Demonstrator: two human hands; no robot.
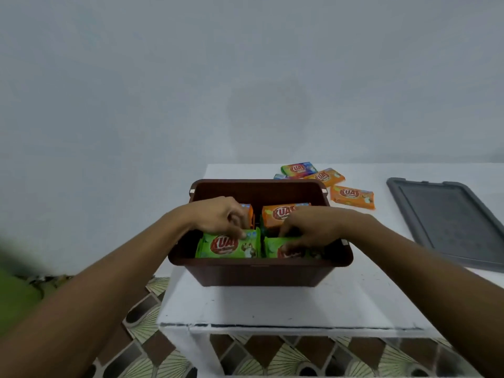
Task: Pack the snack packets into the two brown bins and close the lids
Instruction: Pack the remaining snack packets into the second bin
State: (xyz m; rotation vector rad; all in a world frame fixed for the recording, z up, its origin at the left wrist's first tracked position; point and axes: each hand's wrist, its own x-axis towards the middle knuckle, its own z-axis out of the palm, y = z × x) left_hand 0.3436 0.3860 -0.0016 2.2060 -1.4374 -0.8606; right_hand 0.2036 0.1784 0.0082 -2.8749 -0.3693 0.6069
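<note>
A brown bin [261, 271] stands open on the white table [272, 306], holding upright green packets [229, 245] at the front and orange packets [278, 214] behind. My left hand [218, 215] reaches into the bin's left side, fingertips pinching the top edge of the left green packet. Over the right side, my right hand [313, 227] has its fingers curled on the right green packet [275, 249]. Three loose packets lie behind the bin: a rainbow one [298, 169] and two orange ones [326, 176] [352, 196]. Only one bin is in view.
A grey lid [450, 222] lies flat on the table to the right of the bin. The table's front edge runs just below the bin, with patterned floor tiles [152, 323] beyond its left side. A plain grey wall stands behind.
</note>
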